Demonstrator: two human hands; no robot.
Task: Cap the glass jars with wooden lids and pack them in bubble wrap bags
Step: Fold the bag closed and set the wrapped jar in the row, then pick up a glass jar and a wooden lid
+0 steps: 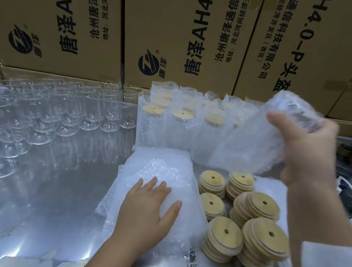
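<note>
Right in front, the person's left hand (147,208) is lying flat, fingers straight and spread, pressing on a pile of bubble wrap bags (163,166) on the shiny metal table (46,185). Just beside the pile, to the right, the wooden lids (248,223) are sitting in several leaning stacks (each lid with a small hole in its middle). Higher up, the right hand (305,151) is curling round a bagged jar (292,110), holding it tilted in the air. Behind, the packed jars (183,121) are standing upright in rows, lids showing through the wrap. Left of them the empty glass jars (64,108) are crowding together, and cardboard boxes (181,36) are standing along the back
</note>
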